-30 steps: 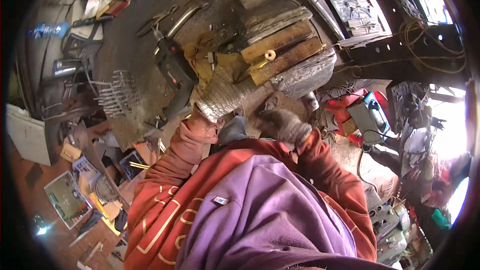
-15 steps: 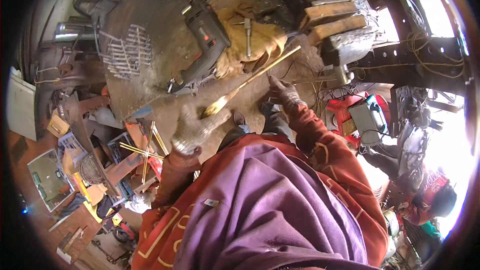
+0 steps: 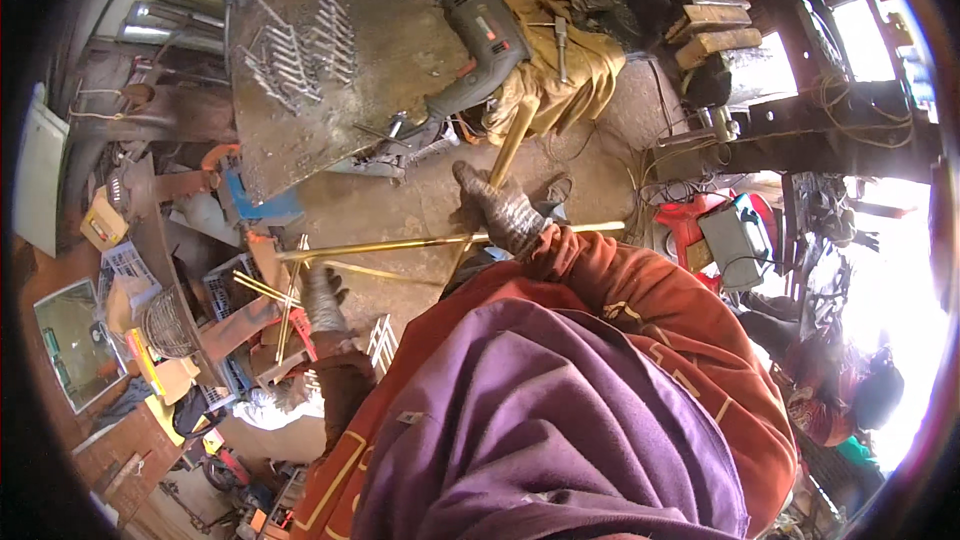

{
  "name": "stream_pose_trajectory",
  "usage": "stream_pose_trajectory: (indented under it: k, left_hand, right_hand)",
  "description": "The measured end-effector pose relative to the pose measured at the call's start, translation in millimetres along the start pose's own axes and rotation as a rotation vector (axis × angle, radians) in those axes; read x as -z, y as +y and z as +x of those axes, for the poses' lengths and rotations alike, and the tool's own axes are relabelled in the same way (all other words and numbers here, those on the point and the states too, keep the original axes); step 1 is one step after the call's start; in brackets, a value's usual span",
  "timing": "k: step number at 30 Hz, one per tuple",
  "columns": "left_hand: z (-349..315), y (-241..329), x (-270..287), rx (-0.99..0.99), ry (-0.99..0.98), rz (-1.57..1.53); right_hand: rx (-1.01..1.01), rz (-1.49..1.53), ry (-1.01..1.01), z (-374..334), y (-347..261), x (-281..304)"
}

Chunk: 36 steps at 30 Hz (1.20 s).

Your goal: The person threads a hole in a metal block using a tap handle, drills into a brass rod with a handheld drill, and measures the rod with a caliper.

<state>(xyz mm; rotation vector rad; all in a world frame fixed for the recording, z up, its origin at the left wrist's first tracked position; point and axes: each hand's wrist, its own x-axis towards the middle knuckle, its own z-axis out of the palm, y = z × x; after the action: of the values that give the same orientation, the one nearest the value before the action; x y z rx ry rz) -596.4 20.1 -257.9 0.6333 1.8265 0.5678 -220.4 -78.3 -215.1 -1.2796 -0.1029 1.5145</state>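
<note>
My right hand (image 3: 507, 215), in a worn grey glove, is closed around long golden rods over the floor in front of my body. One thick golden rod (image 3: 515, 143) slants up from it toward the tan cloth on the bench. Another long golden rod (image 3: 390, 246) crosses level at that hand, reaching left and right. My left hand (image 3: 324, 300), also gloved, is beside the rod's left end with its fingers apart, seemingly holding nothing. A thinner rod (image 3: 382, 273) runs from near its fingertips toward my lap. More thin golden rods (image 3: 285, 310) lie crossed just left of that hand.
On the metal bench (image 3: 380, 60) lie a power drill (image 3: 485, 35), a tan cloth (image 3: 590, 75) with a T-shaped tool (image 3: 561, 50), and rows of metal pieces (image 3: 330, 45). Cluttered shelves stand left. A red-and-grey machine (image 3: 730, 240) and another person (image 3: 840, 390) are at right.
My right hand has moved left and is now closed on rods. My left hand has moved down and left, away from the rod it was at. The bench appears shifted right in view.
</note>
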Motion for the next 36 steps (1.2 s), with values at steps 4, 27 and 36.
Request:
stream_pose_trajectory:
  k: [4, 27, 36]
  left_hand:
    - [-59, 1, -77, -0.735, -0.136, 0.016]
    - [-160, 73, -394, -1.894, -0.833, 0.999]
    - [-191, 95, -403, -1.694, -0.882, 1.123]
  right_hand:
    - [0.048, -0.449, -0.028, -19, -23, -1]
    - [0.374, -0.575, -0.213, 14, -138, 139]
    - [0.572, -0.695, -0.300, 30, -139, 161]
